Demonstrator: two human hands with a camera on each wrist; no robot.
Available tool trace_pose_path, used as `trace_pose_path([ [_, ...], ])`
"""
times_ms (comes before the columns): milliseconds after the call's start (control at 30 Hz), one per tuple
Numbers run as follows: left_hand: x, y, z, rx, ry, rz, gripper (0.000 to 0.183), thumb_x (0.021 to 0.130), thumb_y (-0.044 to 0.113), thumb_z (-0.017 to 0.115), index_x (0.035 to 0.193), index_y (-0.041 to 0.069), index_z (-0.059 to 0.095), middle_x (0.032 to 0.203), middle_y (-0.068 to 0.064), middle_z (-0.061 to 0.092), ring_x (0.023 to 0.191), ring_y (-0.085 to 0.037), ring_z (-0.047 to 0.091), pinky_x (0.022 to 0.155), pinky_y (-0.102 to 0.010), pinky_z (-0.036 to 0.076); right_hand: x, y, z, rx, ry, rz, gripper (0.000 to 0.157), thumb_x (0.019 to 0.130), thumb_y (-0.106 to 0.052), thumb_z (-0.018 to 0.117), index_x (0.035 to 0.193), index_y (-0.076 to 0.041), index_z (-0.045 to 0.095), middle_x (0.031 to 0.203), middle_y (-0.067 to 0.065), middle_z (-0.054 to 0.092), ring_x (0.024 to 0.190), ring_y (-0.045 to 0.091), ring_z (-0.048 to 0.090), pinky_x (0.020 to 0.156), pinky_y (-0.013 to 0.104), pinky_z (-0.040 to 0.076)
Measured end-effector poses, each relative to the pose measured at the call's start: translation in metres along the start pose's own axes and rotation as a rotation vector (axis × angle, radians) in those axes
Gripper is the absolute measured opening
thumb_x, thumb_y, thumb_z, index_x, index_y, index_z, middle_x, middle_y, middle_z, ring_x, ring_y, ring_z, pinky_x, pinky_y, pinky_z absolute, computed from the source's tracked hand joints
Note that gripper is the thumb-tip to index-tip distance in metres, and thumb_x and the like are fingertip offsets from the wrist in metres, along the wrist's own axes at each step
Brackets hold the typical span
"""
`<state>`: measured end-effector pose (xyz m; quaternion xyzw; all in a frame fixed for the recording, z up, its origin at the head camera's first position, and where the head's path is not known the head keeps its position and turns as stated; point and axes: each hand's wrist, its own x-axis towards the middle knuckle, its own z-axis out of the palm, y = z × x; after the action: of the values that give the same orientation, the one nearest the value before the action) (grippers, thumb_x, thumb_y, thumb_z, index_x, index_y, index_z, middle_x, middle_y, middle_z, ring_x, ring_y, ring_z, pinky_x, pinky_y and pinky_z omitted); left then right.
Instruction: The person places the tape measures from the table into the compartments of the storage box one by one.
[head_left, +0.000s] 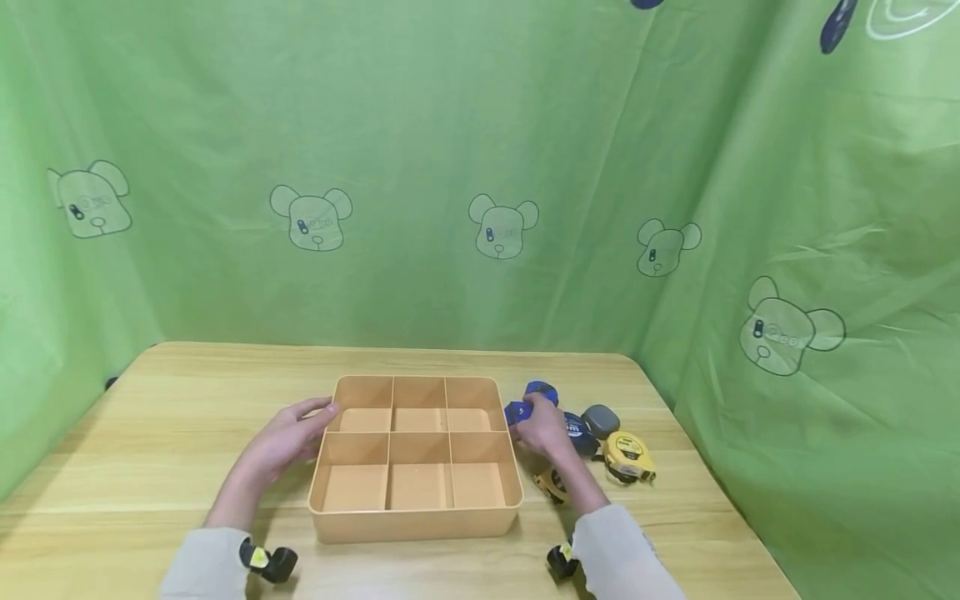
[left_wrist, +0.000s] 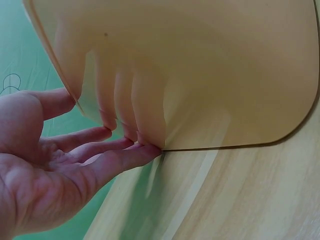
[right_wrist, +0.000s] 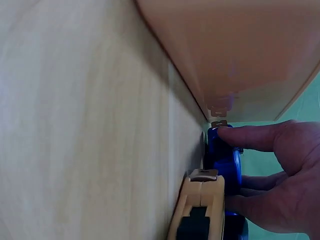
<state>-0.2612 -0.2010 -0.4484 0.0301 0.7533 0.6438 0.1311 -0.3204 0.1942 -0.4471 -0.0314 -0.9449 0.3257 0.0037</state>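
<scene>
A tan organizer box (head_left: pixel 418 523) with several compartments sits on the table. My left hand (head_left: pixel 288 437) is at its left side; in the left wrist view, the fingertips (left_wrist: pixel 150 149) touch the lower outer wall and the thumb lies at the rim. Beyond the right wall, my right hand (head_left: pixel 542 425) pinches a blue tape measure (right_wrist: pixel 222 157) between thumb and fingers, its metal hook close to the box. Another blue tape measure (head_left: pixel 542 389) lies just behind that hand. A yellow tape measure (right_wrist: pixel 200 200) is below the fingers in the right wrist view.
Right of my right hand lie a dark blue tape measure (head_left: pixel 579 435), a grey one (head_left: pixel 602 420) and a yellow-and-black one (head_left: pixel 628 454). The wooden table (head_left: pixel 172 400) meets a green curtain (head_left: pixel 420 167) with bear prints at the back and sides.
</scene>
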Motion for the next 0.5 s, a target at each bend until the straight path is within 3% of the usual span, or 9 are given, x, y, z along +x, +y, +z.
trace_pose_path([
  [367,-0.001,-0.0003,0.001,-0.011,-0.007,0.001,0.071,0.108,0.037,0.047,0.158,-0.006,0.019,0.154,-0.036,0.037,0.138,-0.053,0.043,0.115,-0.067,0.033,-0.0005,-0.0002,0.0038,-0.002,0.064,-0.032,0.068,0.073,0.0,0.078,0.137,0.006,0.056,0.129,0.033,0.062,0.119,0.051,0.06,0.102,0.061,0.053],
  [500,-0.0014,0.0,0.0008,-0.005,-0.005,0.002,0.071,0.108,0.037,0.048,0.158,-0.005,0.02,0.154,-0.036,0.036,0.138,-0.053,0.043,0.115,-0.067,0.033,-0.0005,-0.0002,0.0041,0.026,0.074,-0.037,0.069,0.072,0.001,0.08,0.137,0.006,0.056,0.128,0.034,0.063,0.115,0.05,0.062,0.097,0.058,0.057],
])
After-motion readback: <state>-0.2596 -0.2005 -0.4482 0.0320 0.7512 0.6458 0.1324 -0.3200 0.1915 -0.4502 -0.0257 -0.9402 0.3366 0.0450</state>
